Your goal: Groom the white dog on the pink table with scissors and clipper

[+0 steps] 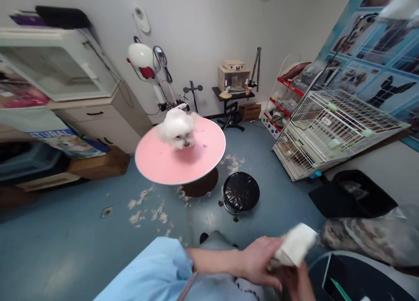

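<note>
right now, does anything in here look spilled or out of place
Yes: what looks like loose fur lies in scattered clumps on the floor near the table bearing the dog. It looks unswept, standing out against the blue.

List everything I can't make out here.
All in the head view:
- White object at the left hand: motion blur hides what it is.
- Right hand: blurred, cut off by the bottom edge.
- Dog: legs hidden by its head and coat.
- Green item: cut off by the bottom edge.
</note>
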Demonstrator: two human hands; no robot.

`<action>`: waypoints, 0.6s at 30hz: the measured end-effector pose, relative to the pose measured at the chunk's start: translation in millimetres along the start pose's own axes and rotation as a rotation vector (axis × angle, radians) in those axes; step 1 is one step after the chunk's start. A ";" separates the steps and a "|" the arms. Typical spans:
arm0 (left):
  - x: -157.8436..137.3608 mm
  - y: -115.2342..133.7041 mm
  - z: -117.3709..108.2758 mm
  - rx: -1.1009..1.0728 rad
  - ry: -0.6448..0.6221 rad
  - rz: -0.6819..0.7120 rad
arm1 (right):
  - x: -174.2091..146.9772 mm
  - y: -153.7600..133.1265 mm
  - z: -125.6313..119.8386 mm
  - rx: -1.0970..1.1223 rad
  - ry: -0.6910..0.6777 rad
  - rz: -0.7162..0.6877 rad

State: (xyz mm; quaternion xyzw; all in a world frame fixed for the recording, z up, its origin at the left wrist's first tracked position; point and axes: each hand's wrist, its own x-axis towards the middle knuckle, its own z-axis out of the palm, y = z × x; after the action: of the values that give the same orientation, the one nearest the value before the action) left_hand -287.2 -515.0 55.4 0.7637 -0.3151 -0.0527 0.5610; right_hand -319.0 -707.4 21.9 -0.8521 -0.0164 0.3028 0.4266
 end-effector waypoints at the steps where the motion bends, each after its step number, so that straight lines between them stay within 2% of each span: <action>1: -6.3 -5.8 -11.8 0.015 0.087 -0.082 | 30.9 -9.3 13.4 0.087 0.019 0.002; 3: -19.6 -21.9 -36.0 0.047 0.234 -0.263 | 81.9 -28.5 36.9 0.183 0.067 -0.016; 4: -25.6 -30.8 -47.3 0.057 0.286 -0.343 | 100.7 -38.7 46.1 0.157 0.100 -0.040; 8: -34.6 -62.3 -80.9 -0.036 0.475 -0.503 | 142.5 -85.7 60.0 -0.056 0.244 -0.240; 10: -28.2 -74.8 -93.7 -0.129 0.606 -0.541 | 158.3 -109.8 53.4 0.001 0.194 -0.376; 12: -16.9 -85.7 -107.8 -0.207 0.748 -0.570 | 180.3 -130.8 39.5 0.041 0.076 -0.499; 14: -4.1 -95.2 -124.5 -0.277 0.921 -0.599 | 209.9 -148.2 19.9 0.004 -0.013 -0.563; 16: 7.8 -102.9 -143.1 -0.361 1.084 -0.614 | 243.9 -163.8 -2.1 -0.076 0.013 -0.557; 18: 18.4 -109.4 -162.1 -0.443 1.168 -0.624 | 276.3 -179.5 -21.5 -0.207 0.137 -0.561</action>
State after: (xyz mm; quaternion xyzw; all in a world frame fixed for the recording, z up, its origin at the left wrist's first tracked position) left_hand -156.0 -372.6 22.1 0.5893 0.2906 0.1450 0.7397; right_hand -40.8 -529.6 25.3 -0.8716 -0.2529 0.1119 0.4048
